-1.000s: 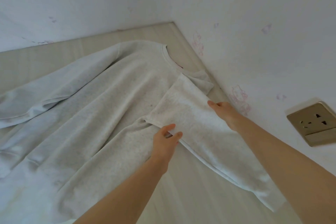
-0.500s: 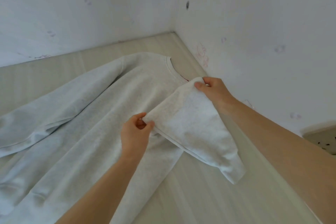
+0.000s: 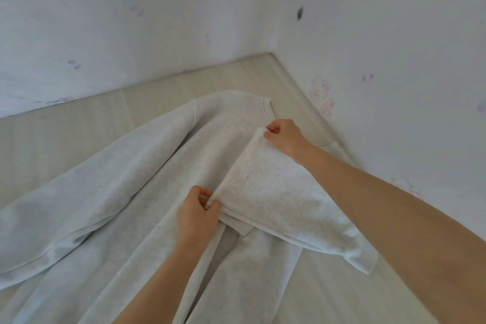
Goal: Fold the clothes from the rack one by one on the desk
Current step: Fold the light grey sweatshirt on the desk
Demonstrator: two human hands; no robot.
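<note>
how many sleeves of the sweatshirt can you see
2. One sleeve lies flat, stretched out to the left on the desk. The other sleeve is folded across the sweatshirt's body, pinched by the left hand and right hand.

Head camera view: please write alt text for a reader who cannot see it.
Two bare hands fold one sleeve of a light grey sweatshirt over its body on a pale wooden desk. The left hand pinches the fold's near corner; the right hand grips the far corner below the collar. White walls meet behind.
</note>
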